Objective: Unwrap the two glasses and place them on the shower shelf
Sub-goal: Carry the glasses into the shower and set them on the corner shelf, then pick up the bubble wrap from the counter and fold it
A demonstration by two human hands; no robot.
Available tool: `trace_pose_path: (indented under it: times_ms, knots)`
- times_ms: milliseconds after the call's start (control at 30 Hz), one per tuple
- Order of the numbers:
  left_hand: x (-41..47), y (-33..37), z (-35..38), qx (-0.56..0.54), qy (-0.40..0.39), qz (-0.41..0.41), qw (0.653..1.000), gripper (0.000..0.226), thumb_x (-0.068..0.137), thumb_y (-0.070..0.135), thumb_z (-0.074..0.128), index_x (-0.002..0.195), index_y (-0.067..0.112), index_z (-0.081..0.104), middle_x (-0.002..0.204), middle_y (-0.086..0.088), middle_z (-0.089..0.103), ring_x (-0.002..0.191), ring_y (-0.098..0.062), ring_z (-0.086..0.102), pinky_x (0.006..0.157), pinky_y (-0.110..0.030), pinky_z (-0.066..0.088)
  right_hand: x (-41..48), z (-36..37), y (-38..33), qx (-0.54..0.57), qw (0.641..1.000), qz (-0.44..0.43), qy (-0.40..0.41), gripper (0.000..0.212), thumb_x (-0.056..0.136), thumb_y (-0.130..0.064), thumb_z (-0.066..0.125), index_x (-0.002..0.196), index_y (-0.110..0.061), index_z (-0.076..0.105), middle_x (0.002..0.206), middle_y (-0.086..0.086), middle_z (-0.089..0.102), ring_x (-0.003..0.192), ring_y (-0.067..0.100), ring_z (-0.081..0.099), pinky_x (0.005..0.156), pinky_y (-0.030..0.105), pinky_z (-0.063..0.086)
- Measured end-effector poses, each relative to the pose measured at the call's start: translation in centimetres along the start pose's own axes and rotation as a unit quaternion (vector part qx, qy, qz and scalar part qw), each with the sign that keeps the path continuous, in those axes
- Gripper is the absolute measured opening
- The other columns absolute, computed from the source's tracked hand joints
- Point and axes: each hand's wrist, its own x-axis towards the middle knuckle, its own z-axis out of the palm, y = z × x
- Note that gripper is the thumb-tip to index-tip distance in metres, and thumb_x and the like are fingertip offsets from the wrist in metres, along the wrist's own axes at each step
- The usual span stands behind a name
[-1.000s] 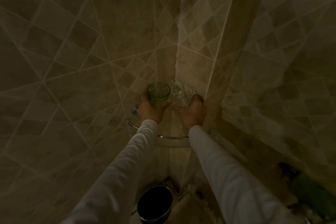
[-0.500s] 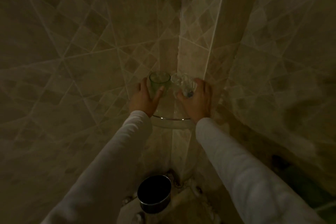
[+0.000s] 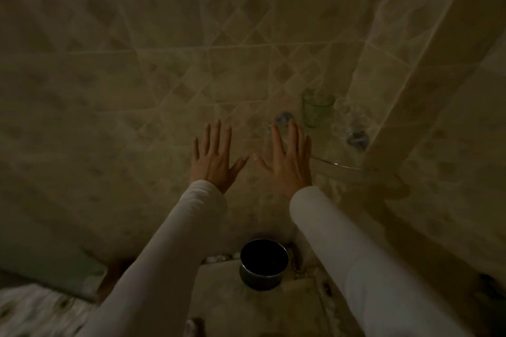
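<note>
A green glass (image 3: 317,110) and a clear glass (image 3: 345,117) are set side by side on the corner shower shelf (image 3: 338,163). The left hand (image 3: 212,157) and right hand (image 3: 287,160) are held flat, fingers spread, gripping nothing.

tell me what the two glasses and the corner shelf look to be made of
Green glass: translucent green-tinted glass or plastic; the tile shows through it. Clear glass: colourless and see-through, with faint highlights, though blurred. Shower shelf: apparently a clear glass plate with a bright, thin, possibly metal front edge.

Both hands (image 3: 212,157) (image 3: 286,163) let go of glasses (image 3: 317,109) (image 3: 346,117), now spread empty.
</note>
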Motion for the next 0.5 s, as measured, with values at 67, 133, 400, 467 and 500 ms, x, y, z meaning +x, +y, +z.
trace_pose_path:
  times_ms: [67,133,400,467,500]
  knots:
    - [-1.9,-3.0,-0.5,0.014,-0.006,-0.042,0.999,0.087,0.091,0.074,0.024,0.158,0.02,0.01,0.168,-0.008,0.004,0.154,-0.03,0.001,0.122,-0.055,0.007,0.1,1.7,-2.9,0.018,0.999,-0.03,-0.024,0.085,0.09,-0.07,0.038,0.158,-0.018,0.031,0.162,0.026,0.026,0.151,0.044,0.023,0.118,0.068,0.019]
    - [-4.0,-6.4,-1.1,0.028,-0.017,-0.088,0.996,0.087,0.091,0.074,0.023,0.158,0.021,0.007,0.168,-0.007,0.0,0.154,-0.029,-0.002,0.123,-0.055,0.007,0.1,3.4,-6.4,0.033,0.997,-0.055,-0.051,0.085,0.091,-0.07,0.036,0.16,-0.022,0.022,0.165,0.025,0.018,0.153,0.042,0.016,0.12,0.066,0.015]
    - [-15.9,-20.9,-4.6,0.063,-0.013,-0.286,0.956,0.084,0.091,0.073,0.022,0.158,0.023,0.011,0.168,-0.007,0.003,0.154,-0.031,-0.001,0.123,-0.056,0.008,-2.1,8.9,-23.5,0.092,0.966,-0.188,-0.152,0.086,0.094,-0.07,0.037,0.161,-0.032,-0.001,0.168,0.019,-0.003,0.155,0.038,-0.002,0.124,0.061,0.003]
    - [-19.7,-25.1,-5.7,0.072,-0.012,-0.333,0.94,0.083,0.092,0.073,0.022,0.158,0.023,0.012,0.168,-0.006,0.004,0.154,-0.03,-0.001,0.122,-0.056,0.009,-3.4,10.2,-28.9,0.104,0.954,-0.227,-0.167,0.086,0.094,-0.071,0.034,0.161,-0.032,-0.001,0.168,0.019,-0.002,0.155,0.038,-0.001,0.123,0.062,0.004]
    - [-21.5,-26.7,-6.2,0.074,-0.016,-0.352,0.933,0.082,0.093,0.072,0.022,0.159,0.024,0.012,0.168,-0.006,0.004,0.154,-0.03,-0.001,0.122,-0.056,0.009,-4.1,10.6,-31.2,0.111,0.949,-0.241,-0.172,0.086,0.093,-0.071,0.034,0.161,-0.031,0.0,0.168,0.02,-0.001,0.155,0.038,0.0,0.123,0.062,0.005]
